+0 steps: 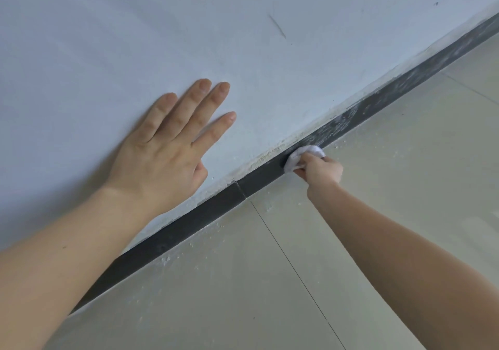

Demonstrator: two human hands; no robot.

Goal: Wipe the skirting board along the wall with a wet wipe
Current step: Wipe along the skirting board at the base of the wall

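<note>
The right hand (320, 170) bunches a white wet wipe (303, 156) in curled fingers and presses it to the dark skirting board (205, 214) — just beyond a joint in the board. Past the wipe the board is streaked pale with dust. Above the board, the left hand (167, 147) lies flat on the white wall (135, 25), fingers straight and slightly spread. White specks dot the pale floor tiles (405, 160) along the board's foot.

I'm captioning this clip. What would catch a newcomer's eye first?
The left hand lies spread flat on the pale wall, centre left. Right of it, the right hand presses a bunched white wipe against the dark skirting board, which looks dusty beyond the wipe.
</note>
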